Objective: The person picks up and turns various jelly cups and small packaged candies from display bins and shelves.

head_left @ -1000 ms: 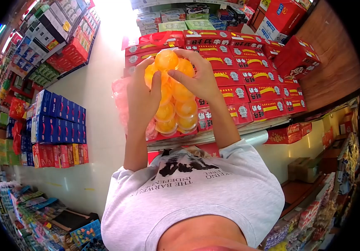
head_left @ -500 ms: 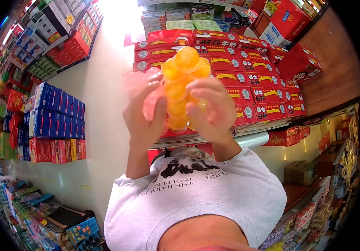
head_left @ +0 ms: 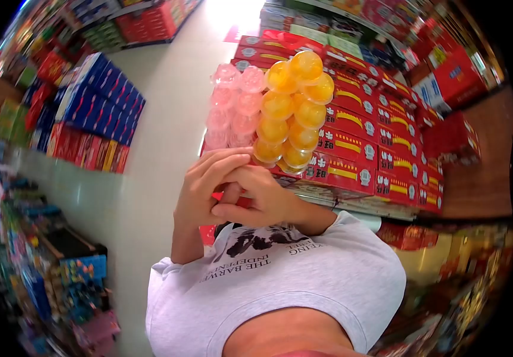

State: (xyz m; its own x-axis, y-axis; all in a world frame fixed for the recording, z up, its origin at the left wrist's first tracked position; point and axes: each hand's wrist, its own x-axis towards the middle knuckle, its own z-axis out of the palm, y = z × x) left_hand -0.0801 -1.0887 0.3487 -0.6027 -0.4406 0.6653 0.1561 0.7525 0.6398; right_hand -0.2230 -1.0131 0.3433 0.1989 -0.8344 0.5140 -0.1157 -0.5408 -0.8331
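Near the red cartons (head_left: pixel 347 172), the half-curled left hand (head_left: pixel 198 189) and right hand (head_left: pixel 266 195) clasped each other, holding nothing else. Pink balls (head_left: pixel 247 103) lay at the cartons' left end; orange balls (head_left: pixel 277 105) were heaped atop, probably nested for steadiness.

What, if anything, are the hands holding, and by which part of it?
Nothing that shows: the left hand and right hand only touch each other, near the orange balls.
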